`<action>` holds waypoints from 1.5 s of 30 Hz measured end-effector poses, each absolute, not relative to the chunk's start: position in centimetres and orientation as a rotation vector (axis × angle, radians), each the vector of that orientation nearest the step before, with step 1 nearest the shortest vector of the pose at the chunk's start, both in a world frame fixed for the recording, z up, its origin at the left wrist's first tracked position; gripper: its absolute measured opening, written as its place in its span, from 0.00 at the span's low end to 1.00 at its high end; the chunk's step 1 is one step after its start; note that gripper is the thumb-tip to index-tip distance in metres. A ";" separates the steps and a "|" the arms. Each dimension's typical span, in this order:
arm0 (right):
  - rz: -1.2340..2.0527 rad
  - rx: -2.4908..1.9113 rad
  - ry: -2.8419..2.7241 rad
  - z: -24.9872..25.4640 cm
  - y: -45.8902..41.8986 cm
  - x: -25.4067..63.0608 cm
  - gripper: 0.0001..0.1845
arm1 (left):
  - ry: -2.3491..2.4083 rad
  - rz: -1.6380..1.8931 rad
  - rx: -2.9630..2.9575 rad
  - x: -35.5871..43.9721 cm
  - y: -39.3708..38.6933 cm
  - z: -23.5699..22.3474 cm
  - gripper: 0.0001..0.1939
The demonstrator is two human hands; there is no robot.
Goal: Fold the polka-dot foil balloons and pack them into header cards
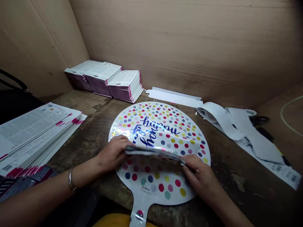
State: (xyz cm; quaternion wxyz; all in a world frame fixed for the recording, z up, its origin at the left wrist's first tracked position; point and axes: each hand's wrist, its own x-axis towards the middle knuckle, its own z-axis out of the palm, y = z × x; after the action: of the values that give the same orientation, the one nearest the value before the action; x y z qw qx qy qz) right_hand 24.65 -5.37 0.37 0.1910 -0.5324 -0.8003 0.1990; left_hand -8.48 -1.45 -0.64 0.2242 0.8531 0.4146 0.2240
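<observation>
A flat, round foil balloon (165,118) with coloured dots, blue "happy" lettering and a tail lies on the table. Over its middle is a folded balloon (155,152), its dark creased edge facing me. My left hand (115,152), with a bangle on the wrist, has its fingers closed on the left end of that fold. At the right end, my right hand (197,172) pinches the same fold between thumb and fingers. Part of the lower balloon is covered by the folded one, and some fingertips are hidden.
Several stacks of printed cards (123,85) stand against the back board. More cards (40,135) lie fanned at the left. White paper strips (175,96) lie at the back. A curled label roll (255,142) stretches along the right, beside black scissor handles (261,119).
</observation>
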 end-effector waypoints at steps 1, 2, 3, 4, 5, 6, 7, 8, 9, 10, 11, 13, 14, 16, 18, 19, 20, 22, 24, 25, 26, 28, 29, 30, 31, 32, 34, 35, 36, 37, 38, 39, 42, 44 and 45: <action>0.593 -1.524 -2.234 0.4 -5.2 24.7 0.14 | 1.237 0.608 2.329 -8.2 -1.5 -0.5 0.08; 0.607 -1.558 -2.223 0.5 -5.1 24.7 0.14 | 1.328 0.593 2.303 -7.9 -1.5 -0.4 0.08; 0.590 -1.598 -2.209 0.5 -5.0 24.6 0.13 | 1.409 0.575 2.279 -7.6 -1.5 -0.3 0.08; 0.544 -1.643 -2.189 0.5 -4.9 24.5 0.12 | 1.477 0.560 2.258 -7.2 -1.5 -0.3 0.08; 0.483 -1.684 -2.170 0.4 -4.9 24.4 0.11 | 1.529 0.549 2.243 -6.8 -1.4 -0.2 0.08; 0.422 -1.719 -2.154 0.3 -4.8 24.3 0.10 | 1.572 0.542 2.233 -6.5 -1.4 -0.3 0.08; 0.371 -1.747 -2.141 0.3 -4.7 24.3 0.09 | 1.607 0.538 2.230 -6.3 -1.3 -0.3 0.08; 0.335 -1.770 -2.131 0.2 -4.6 24.3 0.09 | 1.625 0.535 2.236 -6.1 -1.2 -0.4 0.08; 0.315 -1.790 -2.123 0.1 -4.5 24.4 0.09 | 1.627 0.530 2.250 -6.0 -1.1 -0.5 0.08; 0.297 -1.808 -2.116 0.1 -4.4 24.6 0.09 | 1.617 0.527 2.266 -5.9 -1.1 -0.6 0.08; 0.256 -1.829 -2.099 0.2 -4.4 24.9 0.09 | 1.599 0.526 2.280 -6.0 -1.0 -0.7 0.09; 0.117 -1.863 -2.035 0.4 -4.4 25.5 0.11 | 1.560 0.538 2.295 -6.2 -0.9 -0.8 0.09; 0.064 -1.860 -2.008 0.6 -4.5 25.7 0.13 | 1.544 0.549 2.295 -6.4 -0.9 -0.9 0.10; 0.088 -1.822 -2.027 1.1 -4.9 25.9 0.17 | 1.520 0.567 2.290 -6.7 -0.8 -1.0 0.10; 0.233 -1.782 -2.113 1.4 -5.2 25.7 0.24 | 1.500 0.572 2.285 -6.9 -0.8 -1.1 0.10; 0.301 -1.779 -2.148 1.3 -5.3 25.5 0.23 | 1.490 0.573 2.285 -6.9 -0.7 -1.1 0.11; 0.342 -1.790 -2.160 1.2 -5.4 25.3 0.18 | 1.483 0.575 2.287 -7.0 -0.7 -1.1 0.11; 0.341 -1.812 -2.129 0.8 -5.3 25.4 0.08 | 1.475 0.583 2.293 -7.0 -0.7 -1.1 0.13; 0.276 -1.830 -2.089 0.5 -5.2 25.9 0.09 | 1.475 0.593 2.292 -7.1 -0.7 -1.0 0.13; 0.225 -1.846 -2.068 0.4 -5.2 26.3 0.10 | 1.477 0.599 2.287 -7.1 -0.7 -1.0 0.13; 0.179 -1.864 -2.045 0.4 -5.3 26.7 0.10 | 1.478 0.604 2.281 -7.1 -0.7 -1.0 0.13; 0.147 -1.889 -1.993 0.7 -5.6 27.1 0.10 | 1.474 0.614 2.274 -7.1 -0.7 -1.1 0.12; 0.182 -1.889 -1.980 0.9 -5.8 27.0 0.12 | 1.470 0.620 2.275 -7.1 -0.7 -1.1 0.12; 0.242 -1.882 -1.980 1.1 -6.0 26.7 0.18 | 1.463 0.624 2.281 -7.1 -0.7 -1.1 0.12; 0.305 -1.874 -1.993 1.3 -6.1 26.3 0.27 | 1.456 0.629 2.291 -7.1 -0.7 -1.1 0.12; 0.349 -1.865 -2.017 1.5 -6.2 25.8 0.34 | 1.449 0.633 2.304 -7.1 -0.7 -1.0 0.13; 0.361 -1.836 -2.070 1.5 -6.0 25.0 0.32 | 1.423 0.636 2.335 -7.2 -0.8 -0.8 0.14; 0.346 -1.803 -2.089 1.5 -5.8 24.7 0.24 | 1.396 0.640 2.354 -7.4 -0.8 -0.7 0.13; 0.342 -1.746 -2.112 1.3 -5.6 24.6 0.16 | 1.356 0.648 2.377 -7.6 -0.9 -0.6 0.12; 0.360 -1.667 -2.149 1.2 -5.5 24.7 0.09 | 1.308 0.660 2.400 -8.0 -1.0 -0.5 0.11; 0.391 -1.572 -2.196 1.0 -5.4 24.9 0.07 | 1.256 0.675 2.422 -8.4 -1.2 -0.5 0.10; 0.424 -1.474 -2.253 0.8 -5.4 25.1 0.07 | 1.204 0.694 2.444 -8.8 -1.4 -0.5 0.10; 0.494 -1.332 -2.410 0.5 -5.9 25.7 0.10 | 1.056 0.728 2.518 -10.0 -2.3 -0.8 0.10; 0.505 -1.374 -2.463 0.5 -6.5 25.6 0.18 | 0.971 0.693 2.557 -10.4 -2.9 -0.9 0.11; 0.504 -1.390 -2.491 0.5 -6.8 25.3 0.24 | 0.957 0.658 2.558 -10.5 -3.2 -0.9 0.12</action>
State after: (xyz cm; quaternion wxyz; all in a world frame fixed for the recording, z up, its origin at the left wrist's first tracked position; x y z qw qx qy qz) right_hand 25.35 -6.76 0.52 0.1221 -0.4762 -0.8536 0.1725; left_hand -10.45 -3.15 -0.89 0.1655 0.8979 0.3360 0.2311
